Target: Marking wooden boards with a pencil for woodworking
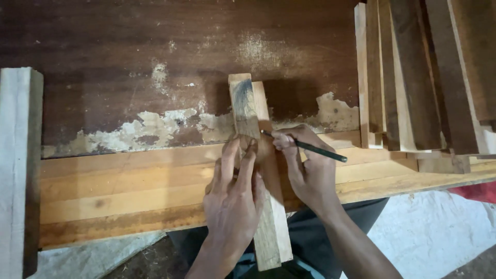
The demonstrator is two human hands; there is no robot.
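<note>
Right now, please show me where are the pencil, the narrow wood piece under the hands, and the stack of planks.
pencil (315,150), head view, middle of its dark shaft.
narrow wood piece (245,106), head view, upper end beyond the hands.
stack of planks (413,77), head view, face of a dark plank.

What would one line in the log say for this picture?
left hand: pressing on wooden strip | right hand: holding pencil, tip at strip | strip: lying across plank bench | stacked planks: at right
</note>
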